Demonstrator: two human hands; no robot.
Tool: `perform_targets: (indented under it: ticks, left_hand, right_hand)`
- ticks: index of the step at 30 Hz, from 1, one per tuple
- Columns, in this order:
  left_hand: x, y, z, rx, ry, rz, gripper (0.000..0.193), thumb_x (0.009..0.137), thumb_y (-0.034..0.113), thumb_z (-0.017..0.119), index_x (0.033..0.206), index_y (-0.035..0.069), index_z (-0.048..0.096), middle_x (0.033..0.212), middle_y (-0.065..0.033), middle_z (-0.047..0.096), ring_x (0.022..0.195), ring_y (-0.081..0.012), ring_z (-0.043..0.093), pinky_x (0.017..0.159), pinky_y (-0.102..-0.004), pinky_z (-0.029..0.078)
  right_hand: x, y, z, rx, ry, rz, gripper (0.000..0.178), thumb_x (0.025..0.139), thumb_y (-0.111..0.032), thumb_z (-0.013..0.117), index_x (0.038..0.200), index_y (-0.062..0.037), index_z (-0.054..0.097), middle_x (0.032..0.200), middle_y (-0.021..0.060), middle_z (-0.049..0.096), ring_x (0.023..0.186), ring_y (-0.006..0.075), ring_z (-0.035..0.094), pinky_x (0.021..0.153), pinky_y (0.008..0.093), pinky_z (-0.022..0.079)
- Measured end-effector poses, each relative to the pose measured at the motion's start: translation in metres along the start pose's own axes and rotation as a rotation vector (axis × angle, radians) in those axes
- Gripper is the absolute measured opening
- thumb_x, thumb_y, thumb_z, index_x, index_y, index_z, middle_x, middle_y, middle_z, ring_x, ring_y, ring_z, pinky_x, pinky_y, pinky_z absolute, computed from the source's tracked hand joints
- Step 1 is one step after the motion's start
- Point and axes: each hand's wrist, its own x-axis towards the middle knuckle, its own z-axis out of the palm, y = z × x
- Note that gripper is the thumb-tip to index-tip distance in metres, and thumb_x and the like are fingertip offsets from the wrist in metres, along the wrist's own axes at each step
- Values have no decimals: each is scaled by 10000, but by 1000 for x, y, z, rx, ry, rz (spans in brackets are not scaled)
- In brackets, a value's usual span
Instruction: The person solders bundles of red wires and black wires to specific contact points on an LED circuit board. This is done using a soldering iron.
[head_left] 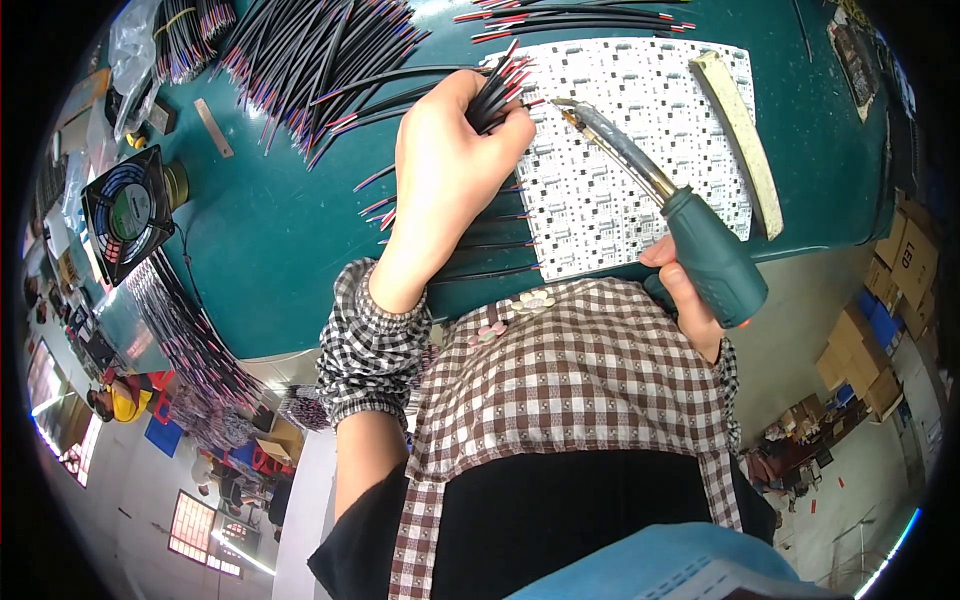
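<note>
My left hand (pixel 445 165) is closed around a bunch of short black cables (pixel 490 105) with red and white wire ends, over the left edge of a white circuit board panel (pixel 600 215). My right hand (pixel 688 300) grips a soldering iron (pixel 712 250) by its green handle. The iron slants up and left across the panel, its tip close to a wire end that sticks out by my left fingers; whether they touch I cannot tell. Several black cables (pixel 490 275) reach from the panel's left edge, partly under my left wrist. The panel carries rows of small dark parts.
A large heap of black cables (pixel 320 60) covers the table's far left, with more cables (pixel 580 22) behind the panel. A curved pale strip (pixel 742 150) lies on the panel's right side. At left stand a small fan (pixel 128 212), a metal strip (pixel 213 128) and hanging cables (pixel 190 325).
</note>
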Motion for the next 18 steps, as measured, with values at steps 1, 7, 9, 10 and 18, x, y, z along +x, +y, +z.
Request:
perform_targets:
  ticks: [1,7,9,10,18]
  left_hand:
    - [0,0,0,-4,4,4,228,721,173,661,806,-36,629,633,-142,621,560,-241,603,596,-336,482]
    - [-1,-1,0,8,0,-1,226,718,170,658,802,-37,628,640,-148,623,572,-256,611,602,-343,484]
    - [0,-1,0,9,-1,-2,226,718,170,657,802,-37,628,641,-150,623,572,-260,610,602,-344,484]
    - [0,-1,0,11,-2,-2,225,718,170,656,802,-37,628,642,-151,622,572,-263,609,602,-345,484]
    - [1,2,1,14,-1,-3,226,718,171,653,799,-38,623,644,-159,618,581,-270,612,607,-350,483]
  right_hand:
    - [1,0,0,-8,-7,-7,284,776,27,748,1029,49,621,848,101,693,771,155,668,708,281,549]
    - [3,-5,1,-71,-35,-12,276,775,34,744,1022,50,622,837,101,691,759,148,664,697,274,544]
    - [3,-11,-2,-71,-85,31,176,854,-22,660,1015,34,614,885,112,657,817,180,642,757,316,527]
    - [2,-13,-3,-70,-137,74,125,933,-78,576,1008,18,606,933,123,623,876,212,619,818,358,510]
    - [1,-4,-6,-133,-107,66,209,858,-33,657,1045,47,609,925,126,665,873,194,656,788,328,537]
